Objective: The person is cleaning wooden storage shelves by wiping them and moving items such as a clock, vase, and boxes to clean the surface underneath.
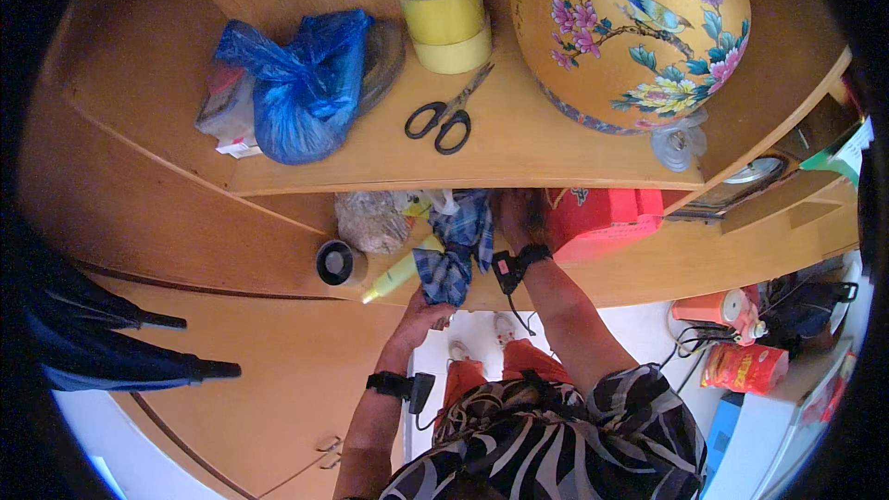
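Note:
My left hand point(420, 319) grips the lower end of a blue plaid cloth point(448, 278) at the front edge of the lower shelf. The cloth is bunched and its upper part reaches under the upper shelf. My right hand point(515, 219) reaches into the lower compartment, between the cloth and a red box point(604, 219). Shadow and the shelf above hide its fingers, so its hold cannot be told. A yellow-green tube-like object point(392, 278) lies left of the cloth, beside a clear plastic bag point(373, 221) and a round container with a dark top point(340, 264).
On the upper shelf point(347, 180) are a tied blue plastic bag point(309, 97), two stacked tape rolls point(444, 21), black-handled scissors point(448, 118) and a large painted gold vase point(639, 42). Dark cloth hangs at left. Cables and a red packet point(746, 368) are at lower right.

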The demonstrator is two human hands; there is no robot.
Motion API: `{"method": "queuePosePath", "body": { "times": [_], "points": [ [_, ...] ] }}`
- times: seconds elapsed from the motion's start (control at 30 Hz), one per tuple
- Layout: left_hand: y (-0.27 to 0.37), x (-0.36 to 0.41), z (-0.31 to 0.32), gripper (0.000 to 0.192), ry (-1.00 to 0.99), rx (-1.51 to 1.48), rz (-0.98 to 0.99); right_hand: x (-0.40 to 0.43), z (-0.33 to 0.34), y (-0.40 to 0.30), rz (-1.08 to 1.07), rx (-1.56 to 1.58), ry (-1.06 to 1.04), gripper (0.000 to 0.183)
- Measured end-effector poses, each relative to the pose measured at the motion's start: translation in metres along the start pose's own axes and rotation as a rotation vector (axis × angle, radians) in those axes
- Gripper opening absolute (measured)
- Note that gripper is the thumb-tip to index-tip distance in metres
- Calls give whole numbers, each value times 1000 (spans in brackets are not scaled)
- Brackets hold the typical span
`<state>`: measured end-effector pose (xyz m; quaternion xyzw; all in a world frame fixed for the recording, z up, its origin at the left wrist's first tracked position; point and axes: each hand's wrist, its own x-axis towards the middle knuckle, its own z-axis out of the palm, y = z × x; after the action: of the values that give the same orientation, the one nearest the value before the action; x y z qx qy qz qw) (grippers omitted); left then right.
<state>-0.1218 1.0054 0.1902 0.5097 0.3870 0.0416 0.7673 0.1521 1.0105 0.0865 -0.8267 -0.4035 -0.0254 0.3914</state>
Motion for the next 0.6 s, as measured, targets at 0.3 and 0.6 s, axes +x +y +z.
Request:
{"method": "queuePosePath", "body": {
  "times": [0.3, 0.6],
  "points": [
    [-50, 63, -55, 69, 44, 400, 439, -139, -16, -40, -179, -305, -504, 42],
    [-55, 135, -13, 65, -145, -20, 360, -159, -39, -28, 8, -269, -272, 40]
  ]
}}
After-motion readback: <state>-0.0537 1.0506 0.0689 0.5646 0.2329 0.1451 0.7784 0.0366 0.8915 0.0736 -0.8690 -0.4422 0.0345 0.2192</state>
